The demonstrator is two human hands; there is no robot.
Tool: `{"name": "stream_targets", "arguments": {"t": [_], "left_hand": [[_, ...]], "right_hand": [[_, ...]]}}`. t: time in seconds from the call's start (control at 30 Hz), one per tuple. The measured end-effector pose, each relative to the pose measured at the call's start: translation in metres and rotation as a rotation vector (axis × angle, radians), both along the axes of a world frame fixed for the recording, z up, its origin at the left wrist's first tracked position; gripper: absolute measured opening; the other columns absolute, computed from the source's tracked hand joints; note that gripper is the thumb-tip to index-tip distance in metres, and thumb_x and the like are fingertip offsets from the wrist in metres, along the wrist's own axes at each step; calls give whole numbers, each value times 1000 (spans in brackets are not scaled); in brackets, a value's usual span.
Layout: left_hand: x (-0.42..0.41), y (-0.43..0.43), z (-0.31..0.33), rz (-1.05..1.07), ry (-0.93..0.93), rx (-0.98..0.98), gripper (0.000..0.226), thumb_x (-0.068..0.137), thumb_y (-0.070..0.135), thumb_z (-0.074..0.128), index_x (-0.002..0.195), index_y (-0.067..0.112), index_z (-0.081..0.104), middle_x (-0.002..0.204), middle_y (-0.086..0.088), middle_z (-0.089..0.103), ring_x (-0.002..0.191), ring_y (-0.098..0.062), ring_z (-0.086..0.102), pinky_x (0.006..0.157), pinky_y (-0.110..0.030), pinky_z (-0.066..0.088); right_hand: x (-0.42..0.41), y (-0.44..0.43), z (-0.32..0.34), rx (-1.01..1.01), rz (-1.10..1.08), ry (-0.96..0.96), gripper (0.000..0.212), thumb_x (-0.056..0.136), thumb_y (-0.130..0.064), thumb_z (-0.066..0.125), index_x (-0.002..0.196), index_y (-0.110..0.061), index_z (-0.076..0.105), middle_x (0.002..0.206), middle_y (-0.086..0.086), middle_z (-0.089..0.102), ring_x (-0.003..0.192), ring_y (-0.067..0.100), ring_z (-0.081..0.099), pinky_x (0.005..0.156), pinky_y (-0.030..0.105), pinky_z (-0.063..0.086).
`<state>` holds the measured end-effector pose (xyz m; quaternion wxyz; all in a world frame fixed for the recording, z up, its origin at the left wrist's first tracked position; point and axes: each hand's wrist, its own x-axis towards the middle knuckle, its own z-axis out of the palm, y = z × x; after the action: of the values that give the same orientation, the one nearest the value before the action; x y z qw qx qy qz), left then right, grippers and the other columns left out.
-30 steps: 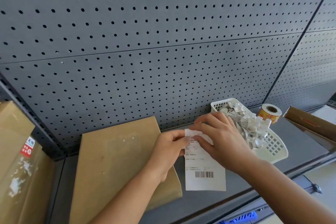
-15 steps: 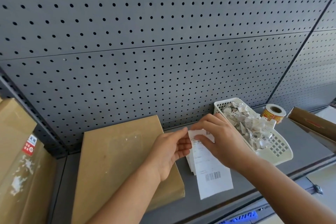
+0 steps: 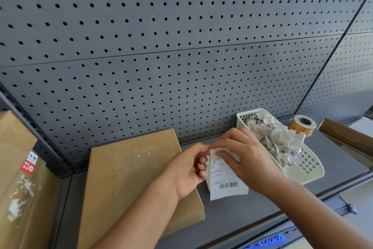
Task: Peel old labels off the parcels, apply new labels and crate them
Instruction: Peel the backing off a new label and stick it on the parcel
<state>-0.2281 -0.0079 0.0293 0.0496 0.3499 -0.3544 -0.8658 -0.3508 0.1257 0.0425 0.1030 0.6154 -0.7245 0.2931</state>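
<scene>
Nearest, two hands in over the front lip of the grey shelf (image 3: 262,214): left hand (image 3: 187,170) pinching the top left corner of one white label (image 3: 228,187) between thumb and forefinger, other fingers curled; right hand (image 3: 249,161) gripping the same label's top edge. Label barcode-end down by the shelf, touching or not unclear, just right of one flat brown parcel (image 3: 131,178) lying with its near corner close to the lip. Bare shelf in front of the label. Far left, a second parcel (image 3: 20,198) bearing one red sticker (image 3: 28,165). Right of the hands, one white basket (image 3: 308,170) heaped with crumpled scraps (image 3: 276,137); beyond it one tape roll (image 3: 302,125), then one open carton (image 3: 347,137) at the frame edge. Rearmost, pegboard (image 3: 181,46)
</scene>
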Motion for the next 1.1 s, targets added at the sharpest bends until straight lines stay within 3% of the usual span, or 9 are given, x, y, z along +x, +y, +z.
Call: {"name": "stream_targets", "arguments": {"t": [0.17,0.3,0.6,0.83,0.93,1.1], "left_hand": [[0,2,0,-13,-23,-62,19,87,12,69,69,13,61,59,3,37,51,-9,27,50,-21,24],[-1,4,0,9,-22,-180,9,85,9,70,79,9,64,58,3,38,50,-8,28,51,-21,23],[1,8,-1,33,-52,-371,8,86,12,71,84,4,74,59,4,42,53,-9,32,52,-23,27],[2,9,5,26,-68,-477,28,90,16,70,62,15,67,57,5,44,53,-10,36,53,-25,31],[1,6,6,8,-92,-538,24,91,18,68,68,13,64,60,4,48,57,-12,40,55,-26,35],[2,3,9,-51,-70,-423,30,98,29,57,74,12,62,73,-10,62,71,-26,59,71,-38,46]], "right_hand": [[3,2,0,17,-26,-29,20,88,-18,65,103,-31,68,95,-15,51,89,14,49,76,38,48],[4,1,2,72,-56,-41,20,88,-16,69,98,-32,67,94,-17,50,89,11,45,78,38,47],[7,-2,3,123,-70,-13,19,87,-18,71,93,-33,63,94,-18,51,88,9,44,78,38,48],[5,1,10,100,2,-35,14,88,-21,71,89,-32,62,95,-19,49,90,4,43,77,32,46],[3,4,14,91,53,-110,9,90,-20,64,90,-28,62,100,-20,54,99,5,51,84,28,46],[4,10,21,45,20,-207,16,92,-17,58,96,-32,57,102,-18,61,101,7,59,82,27,50]]}}
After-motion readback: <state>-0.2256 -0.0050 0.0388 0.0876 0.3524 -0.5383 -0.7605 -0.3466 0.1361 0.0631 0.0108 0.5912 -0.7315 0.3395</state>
